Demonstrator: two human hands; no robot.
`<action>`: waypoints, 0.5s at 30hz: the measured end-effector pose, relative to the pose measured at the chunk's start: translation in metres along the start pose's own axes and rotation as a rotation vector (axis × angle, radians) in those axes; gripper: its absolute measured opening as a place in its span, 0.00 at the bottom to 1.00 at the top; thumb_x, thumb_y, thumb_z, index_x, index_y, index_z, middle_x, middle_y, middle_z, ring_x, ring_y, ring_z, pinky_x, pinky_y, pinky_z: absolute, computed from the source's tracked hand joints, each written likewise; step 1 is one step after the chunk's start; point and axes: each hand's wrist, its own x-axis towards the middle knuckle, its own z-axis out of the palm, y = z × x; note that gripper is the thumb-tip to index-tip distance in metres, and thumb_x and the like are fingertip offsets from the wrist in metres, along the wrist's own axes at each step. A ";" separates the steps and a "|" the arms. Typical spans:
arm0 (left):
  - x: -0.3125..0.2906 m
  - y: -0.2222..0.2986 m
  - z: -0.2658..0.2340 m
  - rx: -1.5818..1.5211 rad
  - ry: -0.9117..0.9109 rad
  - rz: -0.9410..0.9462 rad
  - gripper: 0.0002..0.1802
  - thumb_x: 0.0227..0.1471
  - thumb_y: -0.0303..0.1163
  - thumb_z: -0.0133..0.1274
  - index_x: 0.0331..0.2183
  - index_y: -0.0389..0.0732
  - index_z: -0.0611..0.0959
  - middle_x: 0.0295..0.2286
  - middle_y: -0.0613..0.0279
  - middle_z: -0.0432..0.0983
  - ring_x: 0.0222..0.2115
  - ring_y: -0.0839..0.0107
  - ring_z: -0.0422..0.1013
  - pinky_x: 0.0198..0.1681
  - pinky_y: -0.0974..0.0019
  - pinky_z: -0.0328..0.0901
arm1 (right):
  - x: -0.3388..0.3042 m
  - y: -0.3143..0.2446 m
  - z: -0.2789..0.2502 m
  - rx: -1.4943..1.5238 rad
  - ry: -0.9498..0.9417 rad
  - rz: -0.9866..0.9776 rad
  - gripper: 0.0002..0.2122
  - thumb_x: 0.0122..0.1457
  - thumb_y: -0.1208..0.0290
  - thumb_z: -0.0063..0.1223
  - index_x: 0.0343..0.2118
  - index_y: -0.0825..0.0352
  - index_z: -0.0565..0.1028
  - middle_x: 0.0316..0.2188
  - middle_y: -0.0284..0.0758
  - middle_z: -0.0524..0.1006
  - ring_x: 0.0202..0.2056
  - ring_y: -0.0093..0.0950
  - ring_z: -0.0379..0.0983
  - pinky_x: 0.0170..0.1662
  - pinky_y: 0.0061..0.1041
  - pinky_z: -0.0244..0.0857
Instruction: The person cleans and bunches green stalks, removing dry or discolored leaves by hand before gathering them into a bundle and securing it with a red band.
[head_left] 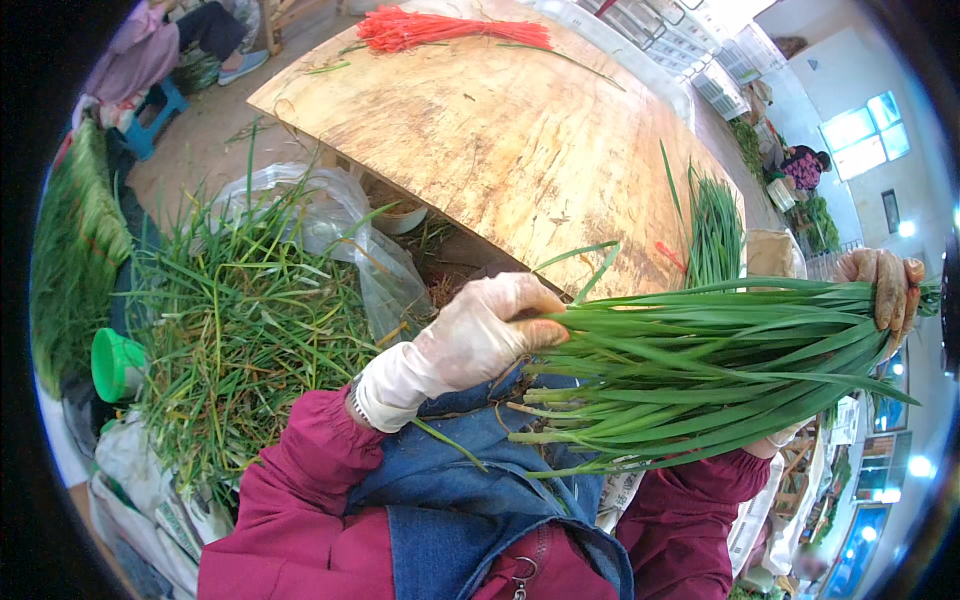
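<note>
A thick bunch of green chives (700,365) lies sideways in front of me, its paler cut stem ends to the left. My right hand (885,290) is closed round the leafy end at the far right. At the stem end, my left hand (475,330), in a thin whitish glove, pinches a few stalks between thumb and fingers. One bent leaf (597,268) sticks up beside those fingertips. The bunch hangs over my blue denim apron (440,500) and hides most of my right forearm.
A wooden tabletop (480,130) stretches ahead, with a bundle of red ties (450,28) at its far edge and more chives (715,230) on its right side. To my left lies a heap of loose leaves (250,350), near a plastic bag (340,215) and a green bucket (117,365).
</note>
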 end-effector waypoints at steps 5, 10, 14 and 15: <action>0.002 0.015 -0.004 -0.327 0.044 -0.126 0.05 0.38 0.22 0.54 0.25 0.33 0.77 0.22 0.67 0.68 0.25 0.80 0.65 0.29 0.77 0.59 | -0.003 -0.012 -0.009 -0.048 -0.053 0.059 0.07 0.54 0.75 0.36 0.32 0.71 0.66 0.12 0.22 0.64 0.15 0.12 0.59 0.21 0.15 0.47; -0.002 0.012 -0.007 -0.063 0.110 -0.185 0.03 0.38 0.23 0.54 0.22 0.35 0.76 0.17 0.68 0.67 0.22 0.81 0.64 0.25 0.77 0.59 | -0.009 0.005 -0.002 -0.009 -0.018 0.024 0.08 0.54 0.75 0.35 0.33 0.71 0.66 0.13 0.21 0.65 0.15 0.11 0.60 0.21 0.15 0.47; -0.008 0.012 -0.014 0.116 0.134 -0.141 0.04 0.36 0.25 0.54 0.19 0.35 0.76 0.17 0.64 0.68 0.20 0.79 0.65 0.23 0.75 0.59 | 0.003 -0.018 0.004 -0.068 -0.112 0.018 0.08 0.55 0.75 0.34 0.33 0.72 0.66 0.13 0.22 0.66 0.16 0.11 0.61 0.20 0.14 0.47; -0.016 0.012 -0.021 0.132 0.147 -0.175 0.05 0.36 0.27 0.54 0.20 0.35 0.77 0.17 0.62 0.69 0.20 0.76 0.65 0.24 0.73 0.59 | -0.003 -0.013 -0.003 -0.082 -0.072 -0.017 0.08 0.55 0.75 0.34 0.32 0.72 0.66 0.13 0.23 0.67 0.16 0.11 0.61 0.19 0.13 0.47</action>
